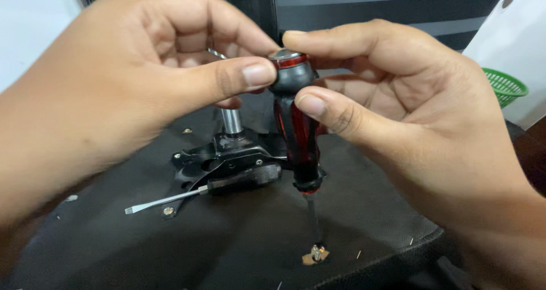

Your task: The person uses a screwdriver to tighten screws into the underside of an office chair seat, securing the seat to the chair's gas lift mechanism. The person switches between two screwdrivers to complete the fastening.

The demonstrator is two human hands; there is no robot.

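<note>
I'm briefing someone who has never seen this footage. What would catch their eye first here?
Front and centre, a red-and-black screwdriver stands upright, its tip on a screw in the black surface. The left hand and right hand both pinch its rounded top. Behind it, a second black-handled flat screwdriver lies against a black metal bracket, and a green basket sits at far right.

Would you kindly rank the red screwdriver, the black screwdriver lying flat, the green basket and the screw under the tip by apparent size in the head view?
1. Red screwdriver, though nearest the camera.
2. Black screwdriver, close behind it.
3. Green basket, farther off and partly hidden, so unsure.
4. Screw.
</note>
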